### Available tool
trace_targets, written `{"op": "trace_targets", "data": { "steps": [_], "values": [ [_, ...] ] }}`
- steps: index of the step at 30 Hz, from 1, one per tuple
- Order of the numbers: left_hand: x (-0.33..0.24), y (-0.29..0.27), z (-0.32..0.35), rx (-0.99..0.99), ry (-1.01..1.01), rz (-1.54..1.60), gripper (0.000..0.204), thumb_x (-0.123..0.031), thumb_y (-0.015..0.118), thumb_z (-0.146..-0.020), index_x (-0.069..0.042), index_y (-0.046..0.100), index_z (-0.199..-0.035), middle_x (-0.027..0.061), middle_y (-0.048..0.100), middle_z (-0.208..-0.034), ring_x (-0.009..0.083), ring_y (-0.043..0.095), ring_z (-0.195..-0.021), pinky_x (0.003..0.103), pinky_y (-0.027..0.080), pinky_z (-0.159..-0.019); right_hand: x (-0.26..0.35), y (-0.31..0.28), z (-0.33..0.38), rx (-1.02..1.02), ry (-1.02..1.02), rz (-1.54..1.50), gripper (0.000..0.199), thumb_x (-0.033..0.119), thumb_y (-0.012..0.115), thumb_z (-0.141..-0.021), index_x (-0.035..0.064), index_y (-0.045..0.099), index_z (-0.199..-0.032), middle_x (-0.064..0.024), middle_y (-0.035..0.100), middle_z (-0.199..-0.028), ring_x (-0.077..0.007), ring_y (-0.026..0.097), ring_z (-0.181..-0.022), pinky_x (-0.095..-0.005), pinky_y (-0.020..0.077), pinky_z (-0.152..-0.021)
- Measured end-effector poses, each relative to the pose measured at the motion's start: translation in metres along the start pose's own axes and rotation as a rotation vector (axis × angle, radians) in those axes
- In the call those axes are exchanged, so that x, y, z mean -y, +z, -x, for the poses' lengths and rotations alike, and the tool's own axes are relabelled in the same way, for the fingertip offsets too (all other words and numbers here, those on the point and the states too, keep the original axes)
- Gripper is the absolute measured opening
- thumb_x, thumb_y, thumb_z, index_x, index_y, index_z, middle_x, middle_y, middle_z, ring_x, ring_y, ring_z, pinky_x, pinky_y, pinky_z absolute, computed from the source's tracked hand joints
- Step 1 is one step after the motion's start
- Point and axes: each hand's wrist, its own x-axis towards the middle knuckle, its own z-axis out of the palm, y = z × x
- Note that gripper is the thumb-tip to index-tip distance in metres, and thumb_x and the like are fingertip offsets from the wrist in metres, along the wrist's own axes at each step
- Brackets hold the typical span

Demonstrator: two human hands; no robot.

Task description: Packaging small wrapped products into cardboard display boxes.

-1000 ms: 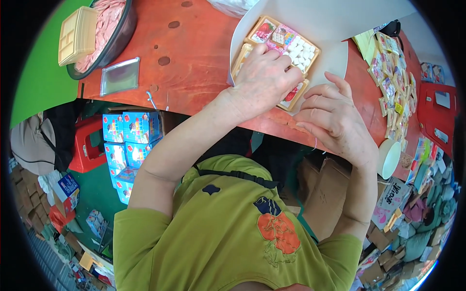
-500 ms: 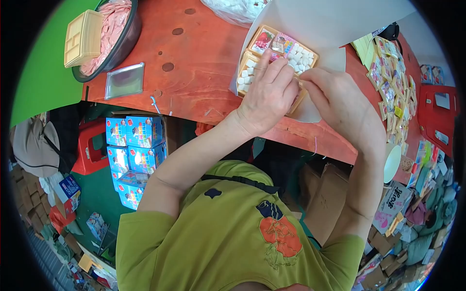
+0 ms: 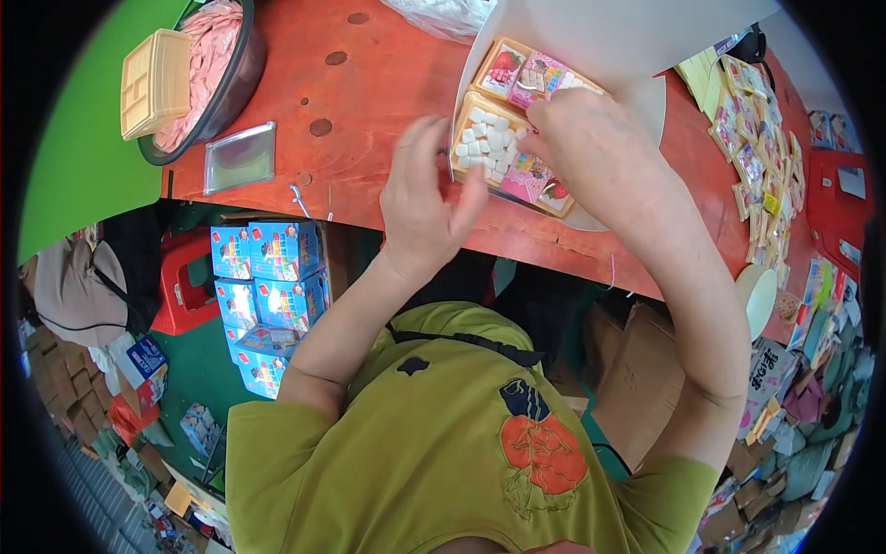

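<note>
From my feed: compartment tray sits on a white sheet on the red-brown table, at about 12 o'clock from the person's chest. It's tan, divided into cells; one cell is full of small white cubes, others hold colourful little packets.

Left hand is at the tray's 8 o'clock, just beside its near-left edge. Fingers spread and loosely curled, palm not clamped on anything I can see. I read it as open, empty; fingertips touch or nearly touch a clear plastic edge at the tray's left side, can't tell which.

Right hand lies over the tray's right half, at its 3 o'clock, fingers bent down onto the tray near the white cubes. Whether it pinches anything I can't tell; fingertips are hidden under the hand.

Around it: black bowl with pink wrapped pieces at 10 o'clock, an empty tan tray resting on its left rim. Clear flat lid on the table just below the bowl. Rows of small packets at 2 o'clock, well apart from the hands. Blue boxes stacked below the table edge at 8 o'clock.
</note>
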Motion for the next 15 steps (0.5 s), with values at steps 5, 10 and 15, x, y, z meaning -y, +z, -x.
{"op": "trace_targets", "data": {
  "steps": [5, 10, 15],
  "values": [
    [0.019, 0.003, 0.005, 0.068, 0.094, -0.074, 0.037, 0.001, 0.067, -0.086, 0.009, 0.059, -0.121, 0.0230, 0.067, -0.108, 0.0365, 0.066, -0.096, 0.042, 0.056, -0.080, -0.018, -0.001, -0.018, 0.010, 0.078, -0.236, 0.019, 0.016, 0.075, -0.085, -0.0014, 0.070, -0.092, -0.0191, 0.069, -0.082, -0.0334, 0.069, -0.079, -0.0435, 0.0536, -0.073],
    [0.028, 0.014, 0.000, -0.003, 0.151, -0.033, 0.036, 0.002, 0.065, -0.087, 0.010, 0.060, -0.122, 0.0234, 0.067, -0.109, 0.0383, 0.066, -0.094, 0.043, 0.055, -0.083, -0.029, -0.002, -0.030, 0.130, 0.140, -0.368, 0.020, 0.011, 0.075, -0.082, -0.0017, 0.071, -0.097, -0.0198, 0.070, -0.080, -0.0297, 0.066, -0.069, -0.0386, 0.0533, -0.068],
    [0.037, 0.017, 0.006, -0.025, 0.112, 0.052, 0.034, 0.002, 0.057, -0.091, 0.010, 0.059, -0.124, 0.0249, 0.065, -0.110, 0.0384, 0.065, -0.095, 0.042, 0.054, -0.083, -0.027, -0.011, -0.034, 0.518, 0.340, -0.564, 0.016, 0.014, 0.071, -0.088, -0.0005, 0.074, -0.093, -0.0098, 0.068, -0.071, -0.0167, 0.064, -0.058, -0.0328, 0.0525, -0.057]
  ]
}}
